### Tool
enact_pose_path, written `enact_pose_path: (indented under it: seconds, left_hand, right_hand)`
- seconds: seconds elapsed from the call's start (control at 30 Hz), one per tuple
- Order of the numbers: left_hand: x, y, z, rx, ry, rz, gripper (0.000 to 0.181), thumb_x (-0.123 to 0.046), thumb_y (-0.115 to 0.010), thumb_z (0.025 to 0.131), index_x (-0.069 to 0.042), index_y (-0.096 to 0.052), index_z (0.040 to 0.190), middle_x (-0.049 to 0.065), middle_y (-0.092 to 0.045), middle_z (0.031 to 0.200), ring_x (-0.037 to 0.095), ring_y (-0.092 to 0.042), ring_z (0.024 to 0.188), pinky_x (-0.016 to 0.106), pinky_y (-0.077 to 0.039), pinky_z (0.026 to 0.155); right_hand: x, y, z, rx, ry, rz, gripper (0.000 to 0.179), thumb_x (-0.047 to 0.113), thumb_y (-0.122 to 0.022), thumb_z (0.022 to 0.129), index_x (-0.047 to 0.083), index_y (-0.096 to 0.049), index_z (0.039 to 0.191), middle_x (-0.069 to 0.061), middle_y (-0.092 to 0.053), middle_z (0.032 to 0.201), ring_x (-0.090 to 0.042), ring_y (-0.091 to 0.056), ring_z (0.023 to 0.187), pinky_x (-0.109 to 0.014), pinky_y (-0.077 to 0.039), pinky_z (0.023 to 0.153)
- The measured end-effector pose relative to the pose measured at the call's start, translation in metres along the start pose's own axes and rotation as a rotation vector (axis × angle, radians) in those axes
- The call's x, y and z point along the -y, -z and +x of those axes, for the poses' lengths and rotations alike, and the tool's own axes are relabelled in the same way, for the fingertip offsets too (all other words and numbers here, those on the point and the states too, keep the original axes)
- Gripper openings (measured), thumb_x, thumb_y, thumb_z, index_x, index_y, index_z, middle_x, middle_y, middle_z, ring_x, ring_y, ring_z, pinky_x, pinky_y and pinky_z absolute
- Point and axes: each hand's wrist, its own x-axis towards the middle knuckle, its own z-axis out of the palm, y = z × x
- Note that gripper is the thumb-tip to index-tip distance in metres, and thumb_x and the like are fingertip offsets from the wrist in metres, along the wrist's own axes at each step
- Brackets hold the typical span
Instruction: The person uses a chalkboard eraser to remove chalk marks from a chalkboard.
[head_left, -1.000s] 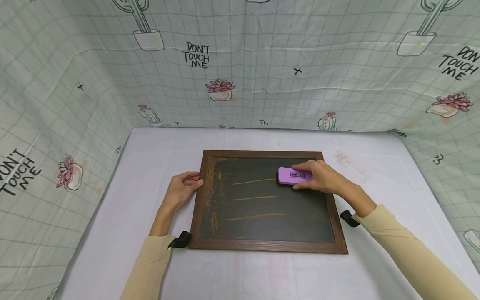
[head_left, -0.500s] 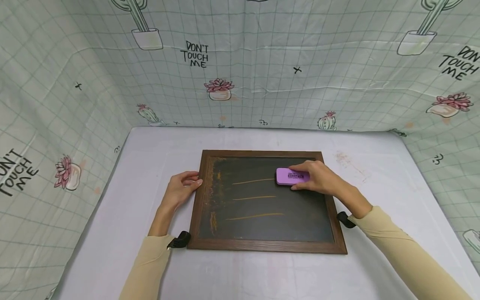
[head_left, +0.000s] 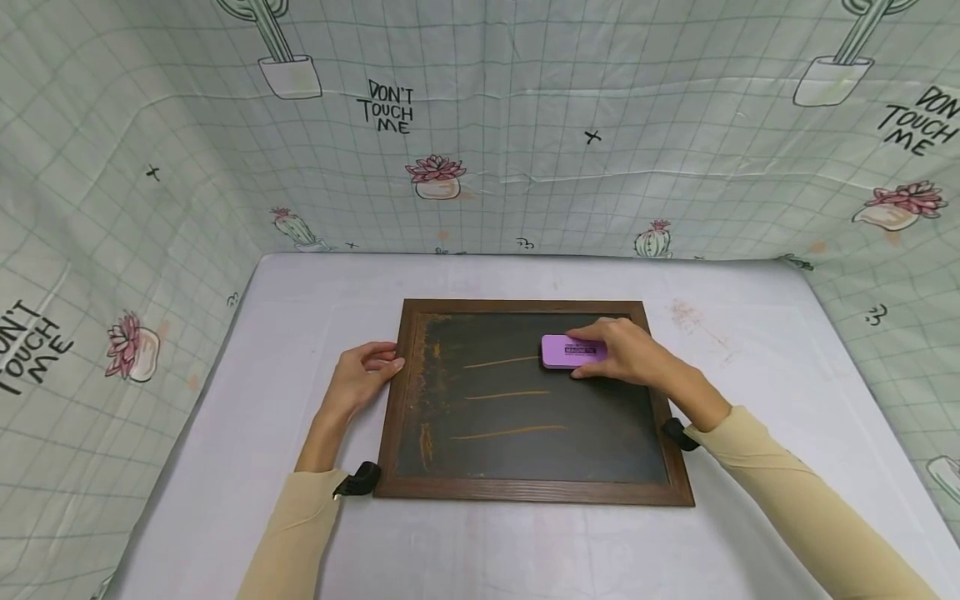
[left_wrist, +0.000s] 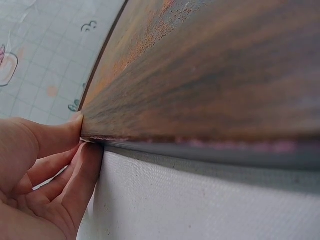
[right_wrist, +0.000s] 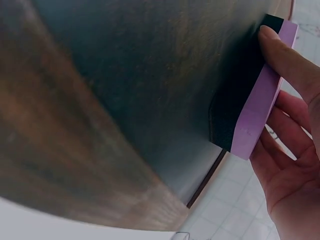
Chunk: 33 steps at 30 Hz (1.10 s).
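Observation:
A chalkboard [head_left: 600,442] in a brown wooden frame lies on the white table. Several yellow chalk lines [head_left: 508,432] cross its middle, with chalk smears down its left side. My right hand [head_left: 626,354] grips a purple eraser [head_left: 557,352] by its long sides, at the right end of the upper line. In the right wrist view the eraser's dark felt [right_wrist: 235,105] faces the board surface. At the left edge of the frame, my left hand [head_left: 362,377] pinches the wood. The left wrist view has its thumb [left_wrist: 60,135] at the frame's side and fingers under the edge.
Grid-patterned cloth walls [head_left: 510,92] with plant drawings surround the table [head_left: 322,292] at the back and sides. A reddish smudge [head_left: 686,317] marks the tabletop right of the board. Black wrist mounts [head_left: 358,480] sit by both cuffs.
My right hand has slid the eraser a little to the left along the upper chalk line, covering more of its right end. The left hand stays on the frame.

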Motion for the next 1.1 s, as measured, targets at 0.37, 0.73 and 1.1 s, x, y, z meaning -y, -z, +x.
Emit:
enact_pose_path:
  seconds: [0.37, 0.73, 1.1]
  left_hand:
    - [0.0, 0.0, 0.0, -0.005, 0.005, 0.008, 0.043, -0.013, -0.069, 0.1, 0.006, -0.06, 0.137, 0.025, -0.066, 0.126, 0.038, -0.064, 0.113, 0.049, -0.047, 0.1]
    - [0.001, -0.001, 0.0, -0.009, -0.005, 0.019, 0.042, -0.013, -0.07, 0.099, 0.006, -0.061, 0.136, 0.025, -0.067, 0.125, 0.038, -0.064, 0.113, 0.05, -0.047, 0.099]
    - [0.002, -0.002, 0.0, -0.015, 0.003, 0.007, 0.042, -0.013, -0.07, 0.099, 0.006, -0.061, 0.136, 0.025, -0.066, 0.125, 0.038, -0.064, 0.114, 0.049, -0.047, 0.1]
  right_hand:
    - [0.006, -0.004, 0.014, 0.022, 0.025, 0.016, 0.058, 0.026, -0.09, 0.081, -0.005, -0.07, 0.126, -0.016, -0.073, 0.105, -0.023, -0.065, 0.088, -0.042, -0.052, 0.075]
    - [0.016, -0.011, 0.025, 0.036, 0.051, 0.026, 0.059, 0.025, -0.091, 0.079, -0.004, -0.071, 0.126, -0.015, -0.073, 0.106, -0.021, -0.063, 0.086, -0.041, -0.052, 0.076]
    - [0.027, -0.018, 0.038, 0.053, 0.066, 0.029, 0.059, 0.025, -0.09, 0.081, -0.003, -0.07, 0.128, -0.016, -0.073, 0.11, -0.024, -0.065, 0.091, -0.044, -0.053, 0.079]
